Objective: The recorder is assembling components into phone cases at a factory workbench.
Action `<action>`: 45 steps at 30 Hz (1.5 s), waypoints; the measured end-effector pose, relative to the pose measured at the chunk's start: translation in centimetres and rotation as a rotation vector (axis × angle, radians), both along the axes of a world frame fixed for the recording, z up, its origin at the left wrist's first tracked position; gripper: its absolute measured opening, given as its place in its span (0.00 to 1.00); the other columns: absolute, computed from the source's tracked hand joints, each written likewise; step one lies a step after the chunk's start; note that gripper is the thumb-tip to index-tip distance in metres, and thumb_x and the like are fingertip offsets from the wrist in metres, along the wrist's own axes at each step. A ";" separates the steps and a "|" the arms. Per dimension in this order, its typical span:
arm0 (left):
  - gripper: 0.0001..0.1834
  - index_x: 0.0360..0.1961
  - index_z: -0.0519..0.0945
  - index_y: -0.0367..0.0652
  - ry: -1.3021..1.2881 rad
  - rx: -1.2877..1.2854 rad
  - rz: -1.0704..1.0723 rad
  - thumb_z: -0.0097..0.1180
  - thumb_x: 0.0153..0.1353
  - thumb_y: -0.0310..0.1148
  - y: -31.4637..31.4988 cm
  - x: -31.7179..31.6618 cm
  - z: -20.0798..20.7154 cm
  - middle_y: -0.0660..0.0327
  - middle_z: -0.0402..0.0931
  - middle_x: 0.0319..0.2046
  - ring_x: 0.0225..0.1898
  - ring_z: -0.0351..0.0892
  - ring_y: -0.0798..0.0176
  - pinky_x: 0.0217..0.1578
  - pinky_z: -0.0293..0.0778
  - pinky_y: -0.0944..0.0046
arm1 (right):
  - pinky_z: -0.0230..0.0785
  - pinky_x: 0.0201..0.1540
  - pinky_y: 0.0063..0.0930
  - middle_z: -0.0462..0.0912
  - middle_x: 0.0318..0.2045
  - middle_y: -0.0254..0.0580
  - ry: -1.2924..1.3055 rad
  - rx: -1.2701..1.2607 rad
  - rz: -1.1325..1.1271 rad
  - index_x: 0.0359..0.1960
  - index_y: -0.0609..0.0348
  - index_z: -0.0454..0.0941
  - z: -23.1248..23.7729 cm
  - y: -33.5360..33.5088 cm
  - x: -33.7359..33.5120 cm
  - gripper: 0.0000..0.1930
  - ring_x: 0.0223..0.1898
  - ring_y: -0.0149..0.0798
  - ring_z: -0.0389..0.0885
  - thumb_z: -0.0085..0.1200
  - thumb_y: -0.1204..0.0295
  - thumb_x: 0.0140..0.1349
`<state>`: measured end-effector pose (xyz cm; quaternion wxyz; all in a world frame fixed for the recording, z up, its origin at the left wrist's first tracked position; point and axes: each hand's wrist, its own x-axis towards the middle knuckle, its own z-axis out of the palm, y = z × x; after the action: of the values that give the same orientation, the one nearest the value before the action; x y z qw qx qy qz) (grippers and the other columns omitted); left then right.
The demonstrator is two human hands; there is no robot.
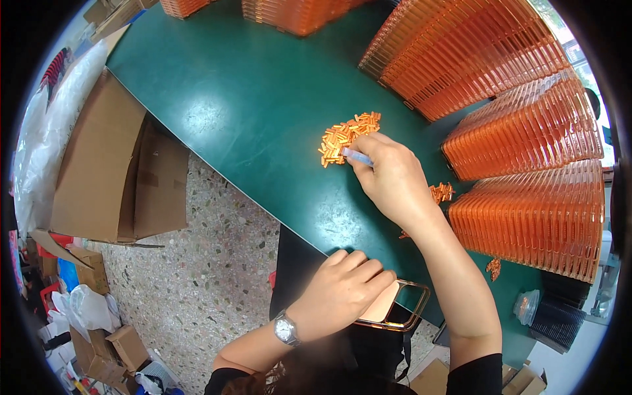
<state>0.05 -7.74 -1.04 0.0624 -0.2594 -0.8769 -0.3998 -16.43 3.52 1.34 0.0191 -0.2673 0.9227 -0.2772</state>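
My left hand (345, 289), with a metal watch on the wrist, grips a phone case (380, 308) at the table's near edge. The case has a shiny gold-brown rim, a beige panel and an opening at its right end; the fingers cover part of it. Farther out, my right hand (395, 172) is closed around a short, pale translucent stick-like tool (359, 157). The tool's end is beside a heap of small orange metallic-looking pieces (339, 139) on the green table (250, 105). Whether the tool holds a piece is too small to tell.
Long rows of orange translucent cases (526, 210) stand along the right side, with more orange stacks (289, 16) at the far edge. Smaller orange piles (442, 192) lie behind my right forearm. An open cardboard box (99, 164) stands left of the table on speckled floor (204, 263).
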 end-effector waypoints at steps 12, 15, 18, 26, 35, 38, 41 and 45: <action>0.04 0.40 0.78 0.40 -0.151 -0.049 -0.015 0.57 0.64 0.26 1.1 -0.8 1.4 0.55 0.76 0.33 0.39 0.79 0.50 0.44 0.73 0.53 | 0.76 0.39 0.35 0.82 0.35 0.47 -0.117 -0.160 0.091 0.40 0.67 0.83 5.4 10.8 10.1 0.04 0.36 0.47 0.84 0.63 0.82 0.65; 0.04 0.40 0.78 0.38 -0.165 -0.049 -0.001 0.58 0.67 0.26 2.8 -1.0 1.9 0.52 0.76 0.30 0.37 0.79 0.47 0.42 0.74 0.52 | 0.76 0.36 0.36 0.81 0.37 0.46 -0.040 -0.109 0.137 0.39 0.64 0.84 4.5 14.1 12.5 0.08 0.35 0.46 0.83 0.67 0.82 0.59; 0.05 0.43 0.81 0.33 -0.294 -0.041 -0.018 0.57 0.70 0.24 4.9 -1.2 2.6 0.47 0.81 0.37 0.43 0.81 0.40 0.46 0.78 0.47 | 0.74 0.31 0.37 0.81 0.39 0.42 0.191 0.009 0.201 0.38 0.62 0.83 2.4 15.9 13.8 0.13 0.34 0.43 0.81 0.70 0.79 0.49; 0.05 0.42 0.81 0.35 -0.305 -0.091 -0.040 0.57 0.71 0.25 8.3 -0.5 2.7 0.48 0.81 0.37 0.42 0.81 0.40 0.43 0.77 0.47 | 0.74 0.27 0.28 0.73 0.34 0.35 0.408 0.078 0.119 0.30 0.56 0.75 -0.1 18.0 15.7 0.08 0.33 0.36 0.77 0.62 0.73 0.51; 0.02 0.38 0.79 0.36 -0.293 -0.144 -0.012 0.60 0.68 0.23 8.8 -0.6 2.9 0.50 0.79 0.32 0.39 0.80 0.42 0.39 0.76 0.47 | 0.75 0.31 0.41 0.77 0.32 0.42 0.122 0.019 -0.037 0.36 0.61 0.81 0.6 17.7 16.4 0.10 0.32 0.48 0.80 0.70 0.80 0.54; 0.03 0.37 0.79 0.36 -0.250 -0.178 -0.031 0.62 0.67 0.24 9.0 -0.7 2.7 0.50 0.78 0.32 0.38 0.80 0.42 0.39 0.76 0.47 | 0.76 0.35 0.42 0.78 0.34 0.43 0.067 0.035 -0.030 0.37 0.60 0.81 0.5 18.3 16.2 0.10 0.34 0.49 0.81 0.70 0.78 0.55; 0.05 0.37 0.79 0.37 -0.210 -0.200 -0.036 0.63 0.67 0.25 9.0 -0.6 2.6 0.51 0.79 0.32 0.38 0.80 0.43 0.39 0.76 0.48 | 0.77 0.38 0.41 0.79 0.37 0.42 0.055 0.019 0.033 0.42 0.62 0.83 1.1 19.1 15.9 0.12 0.38 0.49 0.81 0.71 0.74 0.58; 0.05 0.37 0.79 0.37 -0.184 -0.216 -0.036 0.63 0.67 0.25 8.9 -0.5 2.3 0.51 0.79 0.32 0.38 0.80 0.44 0.40 0.76 0.48 | 0.76 0.37 0.36 0.80 0.41 0.39 0.014 0.104 -0.023 0.53 0.65 0.85 2.5 19.0 16.6 0.20 0.43 0.44 0.80 0.70 0.70 0.60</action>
<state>-0.44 1.20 1.24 -0.0540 -0.2426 -0.9120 -0.3264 0.13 22.56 3.85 0.0233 -0.2574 0.9389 -0.2273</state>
